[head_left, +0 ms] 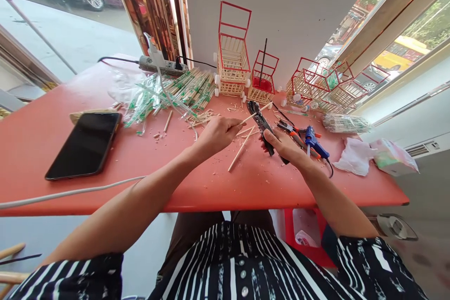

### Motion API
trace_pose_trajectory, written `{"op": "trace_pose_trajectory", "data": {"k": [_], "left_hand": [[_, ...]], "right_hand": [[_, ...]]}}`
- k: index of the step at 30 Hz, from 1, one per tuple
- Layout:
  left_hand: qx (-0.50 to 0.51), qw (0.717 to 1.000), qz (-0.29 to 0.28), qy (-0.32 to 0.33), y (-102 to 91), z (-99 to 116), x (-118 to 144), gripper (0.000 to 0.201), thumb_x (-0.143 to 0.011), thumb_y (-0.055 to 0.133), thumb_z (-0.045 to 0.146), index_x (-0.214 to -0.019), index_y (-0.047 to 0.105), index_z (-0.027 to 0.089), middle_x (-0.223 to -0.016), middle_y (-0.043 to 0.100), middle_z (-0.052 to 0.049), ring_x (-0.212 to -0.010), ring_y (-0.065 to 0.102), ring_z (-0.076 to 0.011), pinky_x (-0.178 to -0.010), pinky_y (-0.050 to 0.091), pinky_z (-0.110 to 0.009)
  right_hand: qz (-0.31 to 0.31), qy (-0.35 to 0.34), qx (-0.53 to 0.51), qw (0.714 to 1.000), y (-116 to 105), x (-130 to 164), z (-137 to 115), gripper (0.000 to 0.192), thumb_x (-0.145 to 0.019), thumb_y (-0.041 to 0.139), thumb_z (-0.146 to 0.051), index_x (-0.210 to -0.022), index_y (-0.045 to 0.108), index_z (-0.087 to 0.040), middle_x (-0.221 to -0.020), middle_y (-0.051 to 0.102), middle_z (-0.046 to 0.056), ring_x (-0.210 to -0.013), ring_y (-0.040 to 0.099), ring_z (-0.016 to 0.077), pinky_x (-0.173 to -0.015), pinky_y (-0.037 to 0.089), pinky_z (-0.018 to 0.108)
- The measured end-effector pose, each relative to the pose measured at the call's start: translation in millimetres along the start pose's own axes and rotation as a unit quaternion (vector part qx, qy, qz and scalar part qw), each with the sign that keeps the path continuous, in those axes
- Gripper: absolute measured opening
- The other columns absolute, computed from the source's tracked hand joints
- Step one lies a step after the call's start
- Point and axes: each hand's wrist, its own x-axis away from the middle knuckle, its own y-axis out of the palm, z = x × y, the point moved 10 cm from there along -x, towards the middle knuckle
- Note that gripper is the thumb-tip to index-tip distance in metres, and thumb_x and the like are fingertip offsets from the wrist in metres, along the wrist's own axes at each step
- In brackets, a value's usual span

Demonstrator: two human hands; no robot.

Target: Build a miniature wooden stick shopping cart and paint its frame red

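Pinching a thin wooden stick [253, 116] between its fingertips, the left hand [216, 133] feeds the stick's far end into the black cutter [263, 126]. Right hand [284, 145] is closed round the cutter's handles, above the red bench [147, 168]. Loose stick [241, 149] lies on the bench between both hands. Blue glue gun [314, 143] just right; phone [84, 144] well left.

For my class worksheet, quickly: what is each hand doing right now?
Left hand: closed, fingers pinching a thin wooden stick.
Right hand: closed around black pliers, whose tip meets the stick.
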Motion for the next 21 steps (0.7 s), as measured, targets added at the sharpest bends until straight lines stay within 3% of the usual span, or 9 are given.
{"op": "trace_pose_trajectory", "data": {"k": [6,11,15,18,21], "left_hand": [[-0.066,0.998,0.023,-0.01,-10.9,-3,0,0.033,-0.101,0.059,0.028,-0.075,0.077,0.018,-0.059,0.046,0.001,-0.059,0.04,-0.0153,-0.063,0.028,-0.032],[-0.039,0.999,0.023,-0.012,-10.5,-3,2,0.031,-0.101,0.059,0.028,-0.085,0.083,0.017,-0.062,0.048,0.001,-0.062,0.042,-0.0146,-0.064,0.03,-0.029],[-0.015,1.0,0.013,-0.022,-5.9,-4,4,0.036,-0.1,0.059,0.034,-0.085,0.086,0.016,-0.061,0.042,0.003,-0.06,0.039,-0.0137,-0.062,0.031,-0.028],[0.005,0.999,0.005,-0.04,-3.2,-7,5,0.039,-0.098,0.06,0.037,-0.1,0.091,0.015,-0.059,0.037,0.004,-0.059,0.034,-0.0132,-0.061,0.032,-0.026],[0.023,0.998,0.004,-0.056,-3.1,-11,5,0.046,-0.097,0.06,0.039,-0.118,0.091,0.012,-0.061,0.041,0.004,-0.06,0.035,-0.0127,-0.061,0.033,-0.025]], "right_hand": [[0.02,-0.044,0.039,0.998,1,-8,-13,0.093,-0.078,0.044,-0.113,-0.086,0.064,-0.023,-0.085,0.074,0.009,-0.074,0.07,0.0211,-0.065,0.056,0.033],[-0.002,-0.052,0.018,0.998,4,-4,-14,0.092,-0.079,0.043,-0.113,-0.083,0.065,-0.023,-0.085,0.077,0.01,-0.077,0.073,0.0237,-0.067,0.055,0.034],[0.045,-0.051,0.086,0.994,-5,5,-15,0.088,-0.085,0.038,-0.109,-0.077,0.06,-0.024,-0.081,0.074,0.009,-0.075,0.068,0.0233,-0.067,0.047,0.035],[0.079,-0.074,0.143,0.984,-8,11,-20,0.08,-0.094,0.035,-0.1,-0.073,0.052,-0.025,-0.075,0.067,0.006,-0.071,0.06,0.0209,-0.068,0.038,0.035],[0.09,-0.095,0.151,0.98,-6,12,-21,0.071,-0.1,0.037,-0.091,-0.075,0.048,-0.026,-0.074,0.059,0.003,-0.072,0.053,0.0191,-0.069,0.035,0.035]]}}
